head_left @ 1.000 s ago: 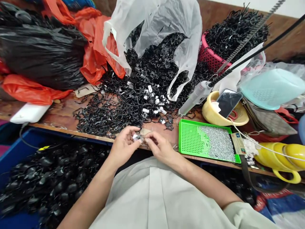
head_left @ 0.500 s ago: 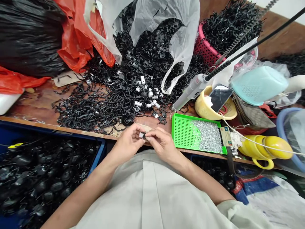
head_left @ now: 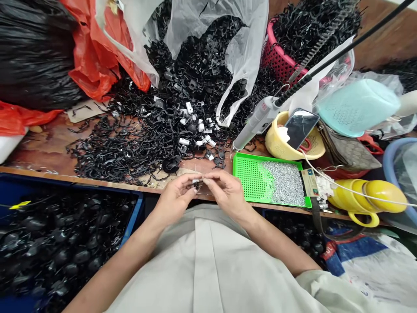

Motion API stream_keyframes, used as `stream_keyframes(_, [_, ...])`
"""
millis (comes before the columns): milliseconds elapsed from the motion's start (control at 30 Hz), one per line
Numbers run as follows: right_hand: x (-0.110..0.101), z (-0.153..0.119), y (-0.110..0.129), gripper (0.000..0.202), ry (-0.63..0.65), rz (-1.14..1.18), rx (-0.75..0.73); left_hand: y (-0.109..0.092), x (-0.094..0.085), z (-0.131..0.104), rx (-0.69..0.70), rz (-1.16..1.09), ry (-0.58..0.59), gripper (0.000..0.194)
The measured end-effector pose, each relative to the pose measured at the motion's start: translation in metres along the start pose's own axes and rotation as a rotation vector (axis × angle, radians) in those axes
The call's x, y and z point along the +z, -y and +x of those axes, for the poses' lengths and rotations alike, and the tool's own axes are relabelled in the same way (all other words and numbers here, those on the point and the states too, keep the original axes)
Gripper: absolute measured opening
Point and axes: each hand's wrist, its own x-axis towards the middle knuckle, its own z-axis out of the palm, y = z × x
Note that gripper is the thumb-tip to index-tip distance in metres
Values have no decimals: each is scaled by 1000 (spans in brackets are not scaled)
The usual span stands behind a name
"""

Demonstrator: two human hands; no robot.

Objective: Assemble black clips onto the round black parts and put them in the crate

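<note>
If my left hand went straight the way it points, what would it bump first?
Probably your right hand, whose fingertips are just past the small dark part at your left hand's fingertips. Depth is hard to judge from this single view.

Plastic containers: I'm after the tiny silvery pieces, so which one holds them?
The green tray, beside the right hand; it is shallow, and silvery pieces cover its right-hand part.
</note>
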Motion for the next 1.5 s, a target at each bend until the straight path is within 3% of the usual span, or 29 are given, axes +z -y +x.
stream_keyframes(233, [5, 9, 6, 13, -38, 105, 24, 2, 7, 1, 74, 121, -106, 35])
stream_keyframes(333, [10, 13, 4, 8, -8, -30, -70, 4, 7, 1, 120, 210, -198, 36])
stream_keyframes(433, [10, 12, 2, 3, -10, -178, -55, 6, 4, 0, 143, 330, -292, 36])
stream_keyframes(600, [6, 9, 8, 5, 111, -241, 33, 5, 2, -3, 190, 537, -290, 33])
stream_keyframes(700, [7, 8, 9, 7, 104, -216, 78, 1, 5, -5, 219, 606, -301, 29])
stream_keyframes(933, [14, 5, 3, 10, -18, -10, 140, -3, 11, -8, 143, 338, -300, 25])
stream_keyframes(1167, [17, 2, 6, 12, 7, 141, 147, -2, 11, -11, 106, 200, -268, 24])
stream_keyframes(1333, [18, 1, 5, 12, 49, 237, 247, -3, 8, -12, 123, 240, -309, 23])
stream_keyframes(1500, [22, -2, 0, 13, 11, 244, 264, -2, 7, -14, 146, 315, -319, 23])
